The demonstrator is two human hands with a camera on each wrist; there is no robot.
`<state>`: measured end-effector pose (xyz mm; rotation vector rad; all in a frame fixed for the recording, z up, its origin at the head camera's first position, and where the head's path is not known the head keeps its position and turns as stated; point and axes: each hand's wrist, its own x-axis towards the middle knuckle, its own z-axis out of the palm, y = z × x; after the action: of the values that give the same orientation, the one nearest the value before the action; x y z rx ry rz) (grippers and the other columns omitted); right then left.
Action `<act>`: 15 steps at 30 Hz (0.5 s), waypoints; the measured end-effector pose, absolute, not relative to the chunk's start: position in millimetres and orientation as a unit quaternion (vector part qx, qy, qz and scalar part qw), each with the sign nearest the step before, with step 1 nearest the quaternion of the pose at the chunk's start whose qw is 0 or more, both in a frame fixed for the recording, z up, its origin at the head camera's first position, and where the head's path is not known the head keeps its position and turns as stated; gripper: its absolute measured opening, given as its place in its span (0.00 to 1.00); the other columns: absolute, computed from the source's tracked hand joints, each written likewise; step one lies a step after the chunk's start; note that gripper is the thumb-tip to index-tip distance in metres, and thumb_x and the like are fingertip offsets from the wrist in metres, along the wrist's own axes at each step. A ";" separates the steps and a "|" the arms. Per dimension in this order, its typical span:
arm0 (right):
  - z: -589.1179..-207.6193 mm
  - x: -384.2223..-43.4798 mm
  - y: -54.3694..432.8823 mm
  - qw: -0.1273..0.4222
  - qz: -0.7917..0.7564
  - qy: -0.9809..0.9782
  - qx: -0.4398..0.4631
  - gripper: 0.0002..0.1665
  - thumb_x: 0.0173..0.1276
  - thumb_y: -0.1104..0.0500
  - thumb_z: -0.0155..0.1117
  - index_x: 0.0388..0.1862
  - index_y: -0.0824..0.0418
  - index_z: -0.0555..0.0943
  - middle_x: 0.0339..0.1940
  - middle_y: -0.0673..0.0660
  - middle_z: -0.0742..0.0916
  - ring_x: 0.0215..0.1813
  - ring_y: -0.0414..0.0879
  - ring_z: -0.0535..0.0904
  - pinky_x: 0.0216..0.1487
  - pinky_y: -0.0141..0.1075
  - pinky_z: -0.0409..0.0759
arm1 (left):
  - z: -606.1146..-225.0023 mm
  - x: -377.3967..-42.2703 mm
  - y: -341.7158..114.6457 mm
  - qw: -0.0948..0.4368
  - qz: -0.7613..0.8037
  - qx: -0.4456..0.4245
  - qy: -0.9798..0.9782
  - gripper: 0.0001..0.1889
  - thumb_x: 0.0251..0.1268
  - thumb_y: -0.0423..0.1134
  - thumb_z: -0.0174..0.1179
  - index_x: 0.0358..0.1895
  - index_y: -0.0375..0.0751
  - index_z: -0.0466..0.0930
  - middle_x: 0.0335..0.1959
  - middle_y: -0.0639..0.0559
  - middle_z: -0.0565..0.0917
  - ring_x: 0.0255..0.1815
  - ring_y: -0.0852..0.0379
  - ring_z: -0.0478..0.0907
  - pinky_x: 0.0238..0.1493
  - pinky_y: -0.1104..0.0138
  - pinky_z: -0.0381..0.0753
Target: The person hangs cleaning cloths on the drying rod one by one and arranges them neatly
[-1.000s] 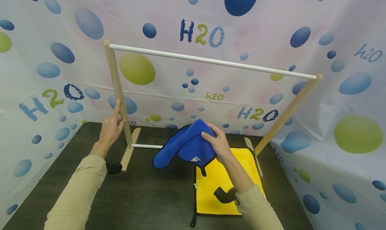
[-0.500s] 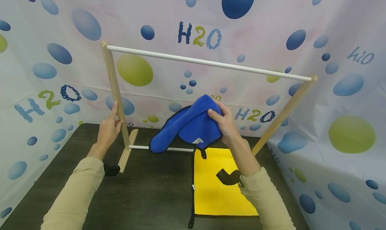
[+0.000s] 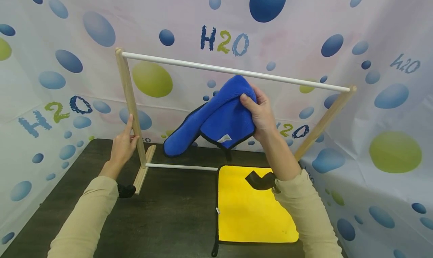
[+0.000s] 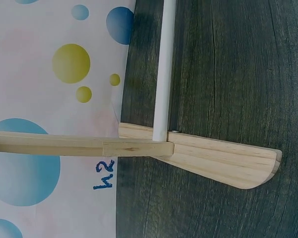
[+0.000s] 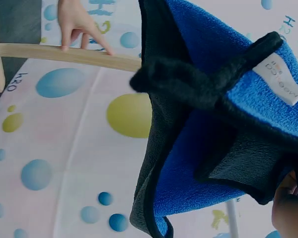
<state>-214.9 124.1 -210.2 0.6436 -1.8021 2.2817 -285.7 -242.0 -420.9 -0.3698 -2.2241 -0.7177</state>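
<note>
My right hand (image 3: 263, 109) pinches a folded blue cloth (image 3: 216, 115) by its upper right part, thumb in front. The cloth hangs just below the rack's white top bar (image 3: 203, 65), one rolled end drooping left. Black edging, a black loop and a white label (image 5: 280, 79) show in the right wrist view. At the rack's left side, my left hand (image 3: 122, 145) touches the wooden post (image 3: 129, 89), index finger pointing up along it. Its fingertips rest on the post's edge in the right wrist view. The right hand's fingers behind the cloth are hidden.
A yellow cloth (image 3: 250, 213) with black edging lies flat on the dark table (image 3: 162, 220), right of centre. The rack's lower white bar (image 3: 182, 167) and left wooden foot (image 4: 223, 161) are near the table surface. A patterned curtain (image 3: 189, 10) surrounds the table.
My right hand has lifted the blue cloth up and slightly right, from near the table toward the top bar. My left hand stays at the post.
</note>
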 end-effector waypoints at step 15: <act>-137.6 -219.4 96.0 0.057 0.830 -0.490 0.259 0.05 0.66 0.59 0.57 0.38 0.53 0.79 0.34 0.51 0.82 0.40 0.45 0.77 0.41 0.35 0.77 | -422.1 -286.6 -243.9 0.381 -0.284 -0.137 -0.869 0.45 0.51 0.20 0.61 0.72 0.44 0.48 0.44 0.26 0.77 0.29 0.34 0.79 0.30 0.45 0.76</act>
<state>-219.4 96.0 -137.6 0.7853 -1.4852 2.5175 -286.6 -243.9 -422.1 -0.3493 -2.2188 -0.7242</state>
